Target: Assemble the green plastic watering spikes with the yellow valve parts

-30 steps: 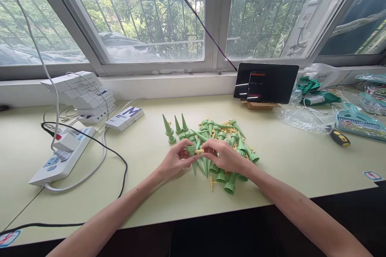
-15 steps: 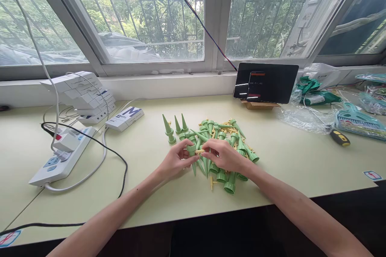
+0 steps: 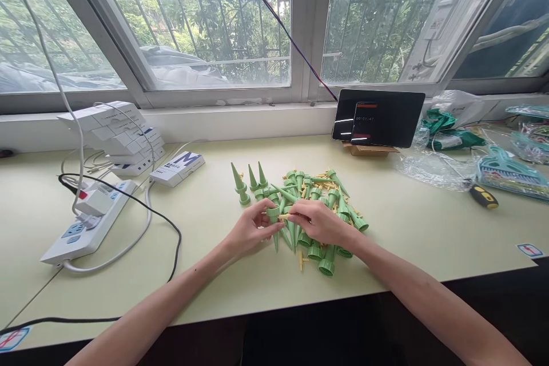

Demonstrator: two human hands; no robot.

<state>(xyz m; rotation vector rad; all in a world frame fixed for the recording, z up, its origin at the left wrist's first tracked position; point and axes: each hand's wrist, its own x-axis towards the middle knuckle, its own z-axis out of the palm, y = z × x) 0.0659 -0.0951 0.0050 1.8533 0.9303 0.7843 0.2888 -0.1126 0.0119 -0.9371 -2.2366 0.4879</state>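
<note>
My left hand (image 3: 253, 226) is closed around a green plastic plant watering spike (image 3: 273, 216), its wide collar up and its point down. Between the thumb and fingers of my right hand (image 3: 315, 220) is a small yellow plastic nozzle (image 3: 283, 217), its tip at the side of the green spike. Whether the two parts are joined cannot be made out. A pile of green spikes (image 3: 326, 266) mixed with yellow nozzles lies under and beyond my right hand. One loose yellow nozzle (image 3: 301, 261) rests at the near side. Several green spikes (image 3: 239, 184) stand point up behind my left hand.
At left are a power strip (image 3: 92, 223) with cables, stacked white boxes (image 3: 124, 137) and a single white box (image 3: 178, 168). A dark tablet (image 3: 388, 120) stands at the back. On the right lie a yellow-black tool handle (image 3: 484, 196) and plastic packaging (image 3: 512, 174).
My right hand has shifted very slightly at the nozzle, and the spike in my left hand sits a touch lower. Otherwise the table looks the same.
</note>
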